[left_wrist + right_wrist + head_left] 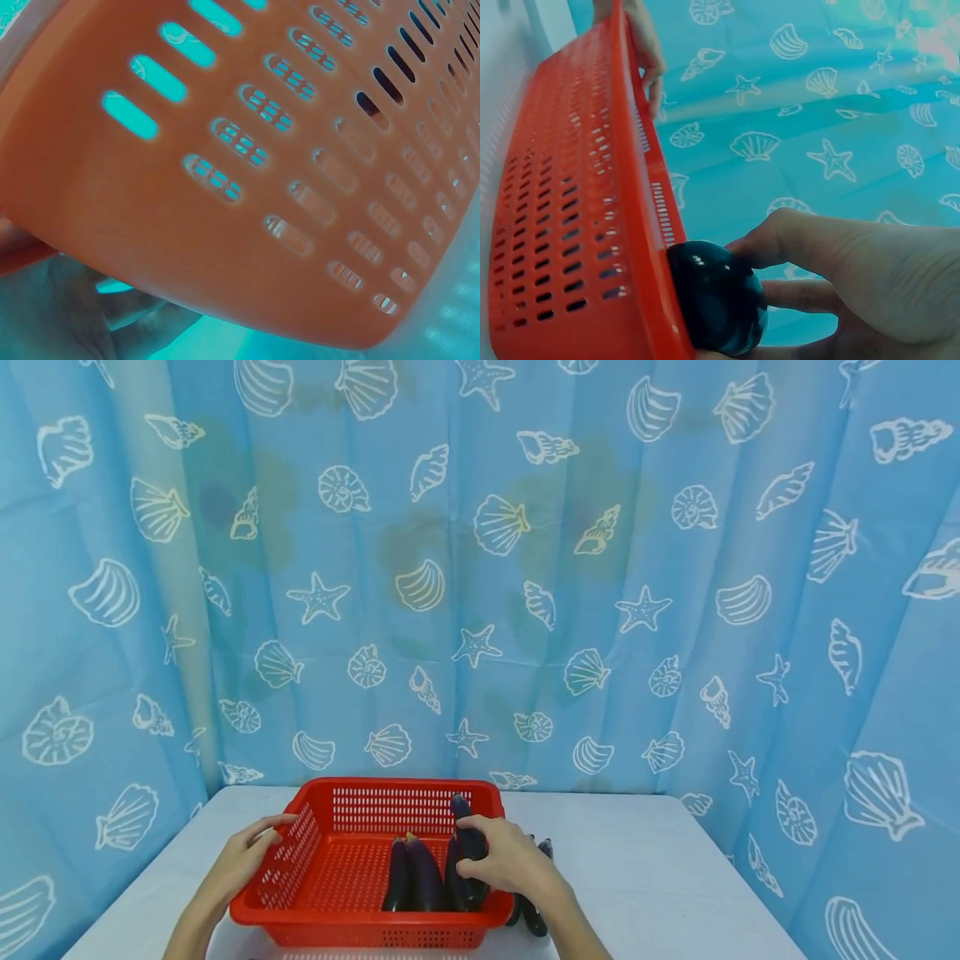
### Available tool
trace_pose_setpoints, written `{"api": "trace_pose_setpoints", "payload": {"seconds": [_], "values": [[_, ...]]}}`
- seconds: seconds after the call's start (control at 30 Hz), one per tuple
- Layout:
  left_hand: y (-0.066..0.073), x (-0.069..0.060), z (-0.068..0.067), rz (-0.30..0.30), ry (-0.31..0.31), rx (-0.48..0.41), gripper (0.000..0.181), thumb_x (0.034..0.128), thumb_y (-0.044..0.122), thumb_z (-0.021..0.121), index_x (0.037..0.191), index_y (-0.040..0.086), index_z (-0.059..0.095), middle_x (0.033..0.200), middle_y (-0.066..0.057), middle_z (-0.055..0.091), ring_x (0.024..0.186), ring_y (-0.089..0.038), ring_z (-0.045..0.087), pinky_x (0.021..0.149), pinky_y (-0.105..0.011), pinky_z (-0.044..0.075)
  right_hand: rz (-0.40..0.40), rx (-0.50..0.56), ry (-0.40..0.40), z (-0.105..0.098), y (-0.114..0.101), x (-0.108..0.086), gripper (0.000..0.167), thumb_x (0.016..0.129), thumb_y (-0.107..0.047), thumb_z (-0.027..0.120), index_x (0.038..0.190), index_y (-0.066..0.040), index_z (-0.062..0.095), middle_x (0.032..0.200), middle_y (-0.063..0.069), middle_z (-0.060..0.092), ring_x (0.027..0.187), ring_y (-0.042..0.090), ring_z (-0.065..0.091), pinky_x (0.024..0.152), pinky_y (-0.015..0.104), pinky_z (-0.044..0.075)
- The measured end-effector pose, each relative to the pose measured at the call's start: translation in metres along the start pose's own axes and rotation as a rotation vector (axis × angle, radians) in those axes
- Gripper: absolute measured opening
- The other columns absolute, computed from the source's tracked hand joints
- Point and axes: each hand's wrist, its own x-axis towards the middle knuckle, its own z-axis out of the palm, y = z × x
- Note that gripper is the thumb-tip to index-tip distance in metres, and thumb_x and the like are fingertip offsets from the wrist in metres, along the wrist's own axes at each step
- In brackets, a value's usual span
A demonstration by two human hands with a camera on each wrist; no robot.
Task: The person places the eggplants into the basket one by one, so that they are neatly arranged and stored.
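Note:
A red plastic basket (360, 928) with slotted walls stands on the white table. Inside its right half lie several dark purple eggplants (425, 877). My right hand (510, 856) grips another eggplant (716, 296) by its sides, thumb toward me, at the basket's right end. That eggplant's rounded end shows beside the rim in the right wrist view. At the left rim, my left hand (243, 857) touches the basket with fingers reaching out over the edge. The left wrist view shows mostly the basket's side wall (135, 202), with part of the left hand (82, 315) below it.
More eggplants (534, 917) lie on the table just right of the basket, partly behind my right forearm. The white table (645, 868) extends further to the right. A blue curtain (480, 610) with shell and starfish prints hangs behind and at both sides.

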Motion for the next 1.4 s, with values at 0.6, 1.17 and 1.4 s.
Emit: {"api": "trace_pose_setpoints", "payload": {"seconds": [0.6,1.17,1.4], "values": [[0.000,0.002,0.001,-0.010,-0.010,0.000,0.045,0.1030,0.021,0.040,0.145,0.005,0.044,0.145,-0.031,0.042,0.102,-0.025,0.063,0.080,-0.040,0.061,0.061,-0.127,-0.027,0.035,-0.004,0.017,0.054,0.076,-0.022,0.081,0.127,-0.014,0.064,0.122,0.008,0.067,0.100,0.024,0.059,0.094,0.058,0.052],[-0.003,0.002,0.000,-0.011,0.003,-0.017,0.046,0.1027,0.022,0.041,0.146,0.006,0.043,0.146,-0.029,0.042,0.100,-0.024,0.064,0.080,-0.040,0.061,0.116,-0.164,-0.099,0.045,-0.007,0.023,0.047,0.077,-0.021,0.080,0.122,-0.015,0.066,0.114,0.008,0.068,0.086,0.020,0.059,0.080,0.043,0.060],[-0.003,0.002,0.000,-0.010,0.006,-0.012,0.046,0.1032,0.023,0.041,0.146,0.006,0.043,0.145,-0.030,0.043,0.100,-0.024,0.064,0.080,-0.040,0.061,0.136,-0.126,-0.131,0.037,-0.008,0.021,0.047,0.079,-0.019,0.078,0.124,-0.014,0.065,0.108,0.006,0.069,0.066,0.017,0.062,0.065,0.032,0.060]]}}
